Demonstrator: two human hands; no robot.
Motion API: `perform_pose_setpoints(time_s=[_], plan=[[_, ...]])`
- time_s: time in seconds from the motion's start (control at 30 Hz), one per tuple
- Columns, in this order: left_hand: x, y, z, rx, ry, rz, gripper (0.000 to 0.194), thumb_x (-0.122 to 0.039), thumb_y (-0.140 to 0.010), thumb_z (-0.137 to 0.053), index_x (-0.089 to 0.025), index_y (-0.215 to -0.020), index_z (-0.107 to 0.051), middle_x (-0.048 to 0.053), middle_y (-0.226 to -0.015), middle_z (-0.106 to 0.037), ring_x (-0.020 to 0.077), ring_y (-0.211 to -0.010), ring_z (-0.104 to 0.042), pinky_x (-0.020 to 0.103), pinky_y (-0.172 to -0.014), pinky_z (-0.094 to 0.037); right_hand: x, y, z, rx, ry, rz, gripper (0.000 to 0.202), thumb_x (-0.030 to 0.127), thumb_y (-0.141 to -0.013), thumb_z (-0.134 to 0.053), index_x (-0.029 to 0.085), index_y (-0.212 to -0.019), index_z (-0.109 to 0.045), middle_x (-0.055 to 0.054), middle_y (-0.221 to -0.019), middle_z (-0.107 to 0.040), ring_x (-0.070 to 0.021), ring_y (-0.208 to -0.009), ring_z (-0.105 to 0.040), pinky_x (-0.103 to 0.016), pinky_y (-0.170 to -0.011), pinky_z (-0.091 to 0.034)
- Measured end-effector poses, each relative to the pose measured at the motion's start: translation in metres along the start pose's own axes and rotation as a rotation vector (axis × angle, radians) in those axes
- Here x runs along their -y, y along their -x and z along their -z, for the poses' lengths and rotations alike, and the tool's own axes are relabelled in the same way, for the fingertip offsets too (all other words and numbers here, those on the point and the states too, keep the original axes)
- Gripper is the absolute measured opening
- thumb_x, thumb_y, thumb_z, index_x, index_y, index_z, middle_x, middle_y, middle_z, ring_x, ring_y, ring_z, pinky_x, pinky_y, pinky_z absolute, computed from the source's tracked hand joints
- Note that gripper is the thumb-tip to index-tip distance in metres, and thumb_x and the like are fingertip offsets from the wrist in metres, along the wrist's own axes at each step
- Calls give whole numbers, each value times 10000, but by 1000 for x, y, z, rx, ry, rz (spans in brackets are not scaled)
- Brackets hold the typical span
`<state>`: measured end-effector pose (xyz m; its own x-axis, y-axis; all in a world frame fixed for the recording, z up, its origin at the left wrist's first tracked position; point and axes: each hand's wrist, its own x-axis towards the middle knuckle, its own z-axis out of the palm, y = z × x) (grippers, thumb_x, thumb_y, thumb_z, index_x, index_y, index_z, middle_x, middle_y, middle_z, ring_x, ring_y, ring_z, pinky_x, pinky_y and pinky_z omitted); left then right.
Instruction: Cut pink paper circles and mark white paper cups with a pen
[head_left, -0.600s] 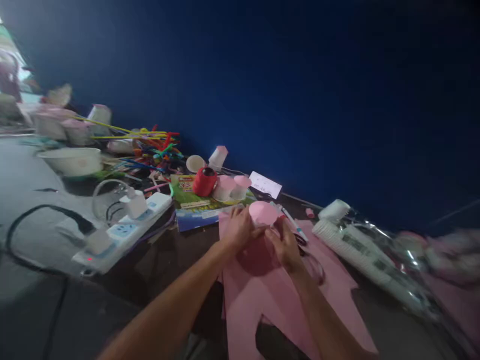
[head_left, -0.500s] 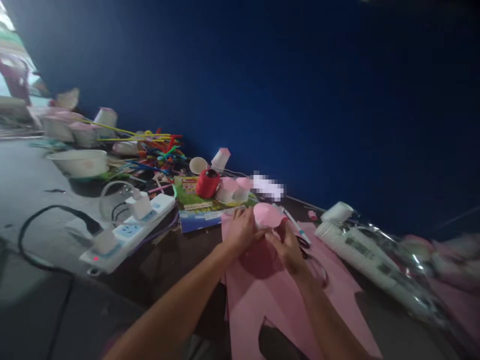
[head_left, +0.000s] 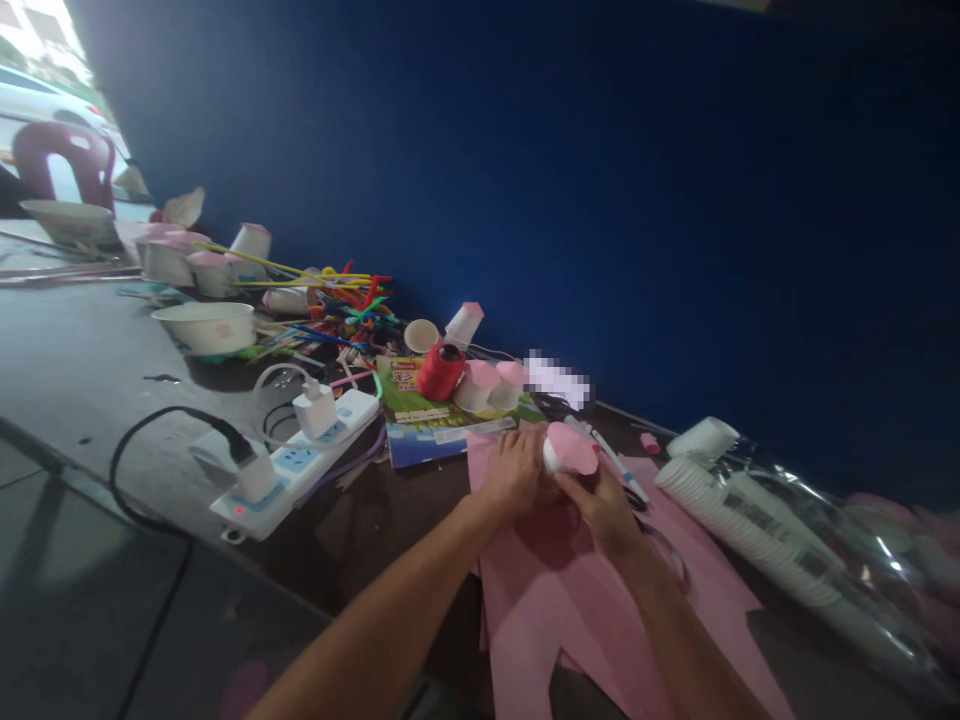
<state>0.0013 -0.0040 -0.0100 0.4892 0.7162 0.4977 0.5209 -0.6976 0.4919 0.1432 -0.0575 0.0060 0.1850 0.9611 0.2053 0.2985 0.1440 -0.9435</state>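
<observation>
Between my two hands is a small white paper cup (head_left: 552, 458) with a round piece of pink paper (head_left: 573, 448) over its end. My left hand (head_left: 517, 468) is wrapped round the cup's left side. On the other side, my right hand (head_left: 604, 508) pinches near the lower edge of the pink paper, thumb toward the cup. Both hands are just above a large pink sheet (head_left: 555, 590) with a piece cut out of its front edge. A pen (head_left: 619, 468) and the dark handles of what look like scissors lie right of my right hand, partly hidden.
A power strip (head_left: 300, 455) with plugged-in chargers and cables lies at left. Behind are a booklet (head_left: 420, 440), a red thread spool (head_left: 441, 372), pink-topped cups (head_left: 480, 385), a bowl (head_left: 206, 325) and colourful pipe cleaners (head_left: 360, 300). Stacked cups in plastic (head_left: 750, 530) lie right, before a blue wall (head_left: 525, 180).
The view has swung left, so everything sits further right in it. The cup has turned slightly in my hands, showing more of its white side. Both hands still hold it.
</observation>
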Motion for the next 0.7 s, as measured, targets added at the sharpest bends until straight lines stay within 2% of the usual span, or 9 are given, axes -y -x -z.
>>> perform_pose_setpoints(time_s=[0.17, 0.27, 0.37, 0.47, 0.53, 0.7], plan=[[-5, 0, 8, 101, -21, 95, 946, -578, -656, -693, -88, -1365, -302, 212, -1271, -527, 353, -1167, -500, 485, -1007, -355, 2, -5, 15, -137, 13, 25, 531, 438, -704, -717, 128, -1126, -627, -149, -1103, -695, -308, -1049, -633, -459, -927, -486], [-6, 2, 8, 85, -78, 111, 839, -598, -713, -636, -88, -1330, -388, 191, -1238, -549, 350, -1150, -492, 489, -1016, -340, 11, -10, 24, -205, 38, 32, 473, 445, -716, -704, 120, -1057, -665, -155, -1084, -700, -308, -1039, -637, -453, -934, -480], [-4, 4, 9, 90, -120, 71, 632, -550, -778, -591, -125, -1239, -511, 159, -1189, -578, 326, -1122, -492, 505, -1039, -305, 26, -19, 26, -240, 38, 66, 478, 436, -709, -713, 124, -1068, -664, -142, -1103, -696, -304, -1035, -640, -444, -919, -489], [-2, 7, 9, 117, -126, 28, 497, -543, -811, -552, -158, -1122, -603, 131, -1132, -609, 307, -1118, -486, 514, -1063, -265, 44, -37, 17, -234, 34, 146, 494, 402, -686, -736, 129, -1091, -658, -118, -1075, -709, -295, -1048, -635, -423, -930, -478], [-1, 7, 8, 125, -123, 3, 477, -561, -822, -524, -170, -1070, -635, 119, -1084, -629, 298, -1108, -488, 511, -1060, -264, 55, -52, 6, -233, -6, 197, 455, 387, -664, -750, 119, -1025, -683, -109, -1002, -728, -288, -1029, -643, -400, -928, -475], [-1, 9, 5, 151, -152, -12, 487, -591, -812, -510, -163, -971, -679, 121, -1042, -649, 300, -1093, -495, 518, -1049, -281, 83, -85, -35, -188, -166, 202, 364, 397, -666, -736, 121, -901, -702, -88, -905, -738, -266, -956, -662, -368, -856, -500]])
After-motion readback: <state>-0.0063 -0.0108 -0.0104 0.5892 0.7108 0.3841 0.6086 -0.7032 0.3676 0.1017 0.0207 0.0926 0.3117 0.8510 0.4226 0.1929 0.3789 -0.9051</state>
